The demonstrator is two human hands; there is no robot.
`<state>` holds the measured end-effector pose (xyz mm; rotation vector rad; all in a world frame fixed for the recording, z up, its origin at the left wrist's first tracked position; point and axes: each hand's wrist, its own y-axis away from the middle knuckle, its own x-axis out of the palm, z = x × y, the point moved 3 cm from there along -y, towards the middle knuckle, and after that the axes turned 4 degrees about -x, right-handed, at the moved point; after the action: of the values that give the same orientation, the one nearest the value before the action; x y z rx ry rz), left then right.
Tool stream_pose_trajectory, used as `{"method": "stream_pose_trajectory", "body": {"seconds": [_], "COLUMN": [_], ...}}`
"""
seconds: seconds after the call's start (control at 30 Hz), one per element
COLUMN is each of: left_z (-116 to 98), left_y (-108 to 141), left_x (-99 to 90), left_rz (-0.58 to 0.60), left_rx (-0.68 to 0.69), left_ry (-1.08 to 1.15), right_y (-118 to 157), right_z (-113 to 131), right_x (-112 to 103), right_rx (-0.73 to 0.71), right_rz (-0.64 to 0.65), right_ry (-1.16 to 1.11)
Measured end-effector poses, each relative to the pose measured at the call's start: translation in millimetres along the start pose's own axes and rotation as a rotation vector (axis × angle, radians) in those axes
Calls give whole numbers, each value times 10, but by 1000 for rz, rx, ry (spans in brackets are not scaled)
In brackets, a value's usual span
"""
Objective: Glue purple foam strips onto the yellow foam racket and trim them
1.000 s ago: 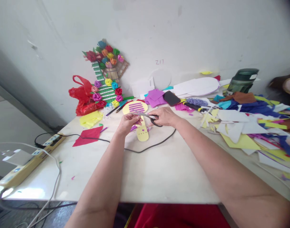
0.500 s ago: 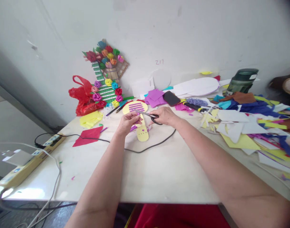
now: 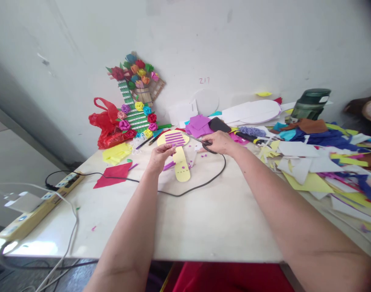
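My left hand (image 3: 161,157) is closed in a pinch at the lower left of a yellow paper cutout (image 3: 182,173). A small bit of a purple paper strip shows at its fingertips, mostly hidden. Scissors (image 3: 208,145) are in my right hand (image 3: 221,142), their blades pointing left over the cutout's round end. Several purple strips (image 3: 174,139) lie in parallel rows on that round end, and the narrow part carries a row of small dark marks. Loose purple strips (image 3: 169,166) lie beside the narrow part, and tiny purple snippets (image 3: 204,155) are scattered to its right.
A black cable (image 3: 185,194) loops around the work. Paper scraps (image 3: 307,162) heap up on the right, near a green bottle (image 3: 309,104). A flower craft (image 3: 136,107) and red bag (image 3: 104,125) stand behind; a power strip (image 3: 36,215) runs along the left edge.
My right hand has drawn the scissors to the right, away from my left hand. Purple snippets now show on the table there. My left hand has shifted slightly left.
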<state>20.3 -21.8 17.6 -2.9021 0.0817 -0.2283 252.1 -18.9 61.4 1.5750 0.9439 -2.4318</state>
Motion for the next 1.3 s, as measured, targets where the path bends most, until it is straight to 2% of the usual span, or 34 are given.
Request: {"method": "stream_pose_trajectory", "body": {"seconds": [0.23,0.63,0.87,1.1,1.3], "left_z": [84,96,124,130,84], "left_y": [-28,-29,-45,-53,-11], "left_x": [-141,-128,-111,-69,3], "left_rz": [-70,-89,-176,-239,-116], "left_rx": [-173,-240,-282,-332,-374], "left_ry": [108,258,339,372,399], "right_y": [17,-5,11,2,-13], "right_z": [-51,-61,74,206,231], "right_x": [-40,51,88,288,355], "right_rx": [50,36,-59,-169,-164], "right_rz": [100,217,173,127,147], "right_ry": [14,54,70,75,116]}}
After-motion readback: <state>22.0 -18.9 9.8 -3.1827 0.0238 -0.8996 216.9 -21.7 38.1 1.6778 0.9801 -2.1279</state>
